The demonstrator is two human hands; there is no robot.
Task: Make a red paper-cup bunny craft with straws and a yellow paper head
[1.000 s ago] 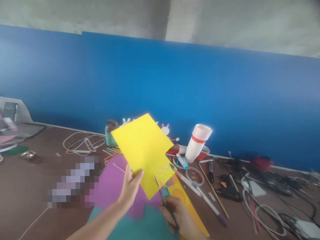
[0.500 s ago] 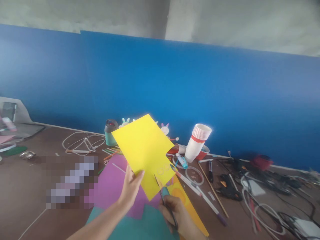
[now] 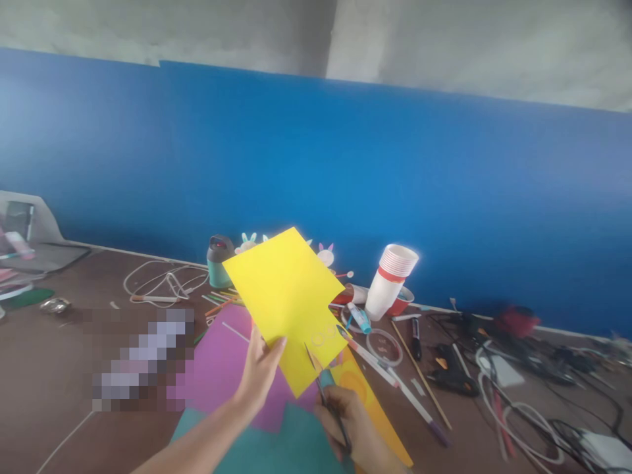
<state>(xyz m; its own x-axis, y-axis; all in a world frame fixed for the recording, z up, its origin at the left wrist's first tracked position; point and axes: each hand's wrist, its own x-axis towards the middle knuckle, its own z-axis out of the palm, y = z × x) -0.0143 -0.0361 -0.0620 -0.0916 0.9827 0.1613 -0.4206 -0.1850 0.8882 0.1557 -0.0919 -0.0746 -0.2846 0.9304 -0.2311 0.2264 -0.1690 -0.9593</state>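
A yellow sheet of paper (image 3: 281,283) is raised above the table, pinched at its lower left edge by my left hand (image 3: 259,365), thumb on the near face. Small outlined circles (image 3: 323,336) show near its right corner, beside a notch in the edge. My right hand (image 3: 343,415) is closed round the handles of dark scissors (image 3: 315,363); their blades reach the lower part of the sheet, close to the circles. Underneath lie purple paper (image 3: 212,362), teal paper (image 3: 261,441) and orange-yellow paper (image 3: 380,421).
A stack of white paper cups (image 3: 388,283) leans behind on the right. Nearby are a glue tube (image 3: 360,318), a clear ring (image 3: 384,347), a marker (image 3: 424,411) and a glue gun (image 3: 454,375). A teal bottle (image 3: 219,263) stands at the back; tangled cables (image 3: 523,408) lie far right.
The yellow sheet has shifted very slightly to the right and down. Both hands keep their hold, and the scissors stay at the same part of the sheet.
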